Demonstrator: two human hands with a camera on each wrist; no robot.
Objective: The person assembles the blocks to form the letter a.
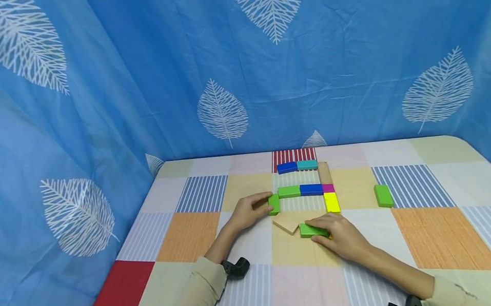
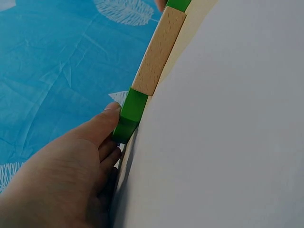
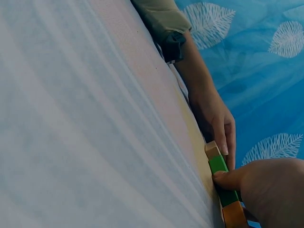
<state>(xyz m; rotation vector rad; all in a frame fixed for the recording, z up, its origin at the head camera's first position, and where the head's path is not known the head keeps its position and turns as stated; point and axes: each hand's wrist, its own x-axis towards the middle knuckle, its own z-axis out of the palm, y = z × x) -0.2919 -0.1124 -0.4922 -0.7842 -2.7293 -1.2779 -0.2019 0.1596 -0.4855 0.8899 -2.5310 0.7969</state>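
My left hand (image 1: 248, 212) pinches a green block (image 1: 274, 204) between thumb and fingers, at the left end of a block outline on the table. With thumb and fingers, my right hand (image 1: 342, 236) holds another green block (image 1: 311, 230) at the near side. A plain wooden block (image 1: 286, 223) lies slantwise between the two. In the right wrist view, an orange block (image 3: 235, 216) adjoins the right hand's green block, mostly hidden by that hand in the head view. Beyond the left hand's block runs a row of green (image 1: 289, 191), blue (image 1: 311, 189) and magenta (image 1: 328, 188) blocks.
A yellow block (image 1: 332, 202) stands on the row's right side, with a long wooden block (image 1: 324, 172) behind the magenta one. Farther back lie a dark blue block (image 1: 287, 167) and a teal block (image 1: 307, 165). One loose green block (image 1: 383, 196) lies to the right.
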